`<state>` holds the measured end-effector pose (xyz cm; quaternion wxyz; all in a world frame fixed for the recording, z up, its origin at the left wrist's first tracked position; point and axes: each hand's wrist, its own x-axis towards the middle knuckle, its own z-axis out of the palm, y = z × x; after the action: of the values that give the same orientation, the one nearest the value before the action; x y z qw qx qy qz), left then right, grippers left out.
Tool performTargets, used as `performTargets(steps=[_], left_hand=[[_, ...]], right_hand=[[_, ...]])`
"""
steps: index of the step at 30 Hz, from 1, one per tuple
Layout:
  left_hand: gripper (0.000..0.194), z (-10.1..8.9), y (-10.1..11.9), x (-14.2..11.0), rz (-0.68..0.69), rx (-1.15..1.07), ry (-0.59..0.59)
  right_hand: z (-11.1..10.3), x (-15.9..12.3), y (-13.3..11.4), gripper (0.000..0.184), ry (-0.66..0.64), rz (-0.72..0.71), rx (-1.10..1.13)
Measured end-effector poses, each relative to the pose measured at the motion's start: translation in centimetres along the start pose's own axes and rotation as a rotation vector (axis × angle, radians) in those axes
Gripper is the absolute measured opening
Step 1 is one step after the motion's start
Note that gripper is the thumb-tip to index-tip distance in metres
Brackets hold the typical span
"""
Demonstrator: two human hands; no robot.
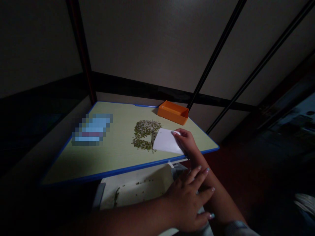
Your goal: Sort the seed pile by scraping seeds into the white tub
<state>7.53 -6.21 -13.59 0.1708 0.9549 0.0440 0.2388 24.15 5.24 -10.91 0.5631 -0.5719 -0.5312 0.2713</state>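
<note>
- Head view: right hand (185, 139) is pinching a thin white rectangular card (167, 141) between thumb and fingers.
- Left hand (188, 200) is spreading its fingers, visibly empty, overlapping the right forearm; contact unclear.
- Card is meeting a loose green-and-whitish seed pile (142, 129), lying on a pale-green, blue-edged tabletop (118, 131).
- Orange rectangular box (173, 113) is standing beyond.

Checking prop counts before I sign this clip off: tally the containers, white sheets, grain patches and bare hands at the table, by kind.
Containers: 2 (orange tray, pale tub)
White sheets: 1 (white sheet)
Grain patches: 1 (grain patch)
Bare hands: 2 (left hand, right hand)
Total: 6
</note>
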Motion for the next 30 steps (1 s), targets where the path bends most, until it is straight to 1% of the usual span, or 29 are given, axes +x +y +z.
performTargets(steps=[4,11,15,19,26,30], left_hand=[[0.062,-0.1,0.0,0.0,-0.002,0.004,-0.003],[0.062,0.1,-0.1,0.1,0.000,0.013,0.009],[0.062,0.0,0.0,0.1,0.001,0.012,-0.004],[0.062,0.1,0.0,0.0,0.003,0.016,0.011],[0.062,0.6,-0.1,-0.1,0.014,0.028,0.038],[0.062,0.4,-0.2,0.0,0.011,0.034,0.042]], right_hand=[[-0.1,-0.1,-0.2,0.036,-0.006,0.012,0.012],[0.1,-0.1,-0.2,0.034,-0.044,-0.014,0.039],[0.3,-0.2,-0.6,0.035,-0.033,-0.023,0.019],[0.3,-0.3,-0.7,0.035,-0.020,-0.021,0.006],[0.1,0.0,0.2,0.033,0.008,-0.006,-0.005],[0.0,0.1,0.3,0.034,0.036,-0.001,0.010]])
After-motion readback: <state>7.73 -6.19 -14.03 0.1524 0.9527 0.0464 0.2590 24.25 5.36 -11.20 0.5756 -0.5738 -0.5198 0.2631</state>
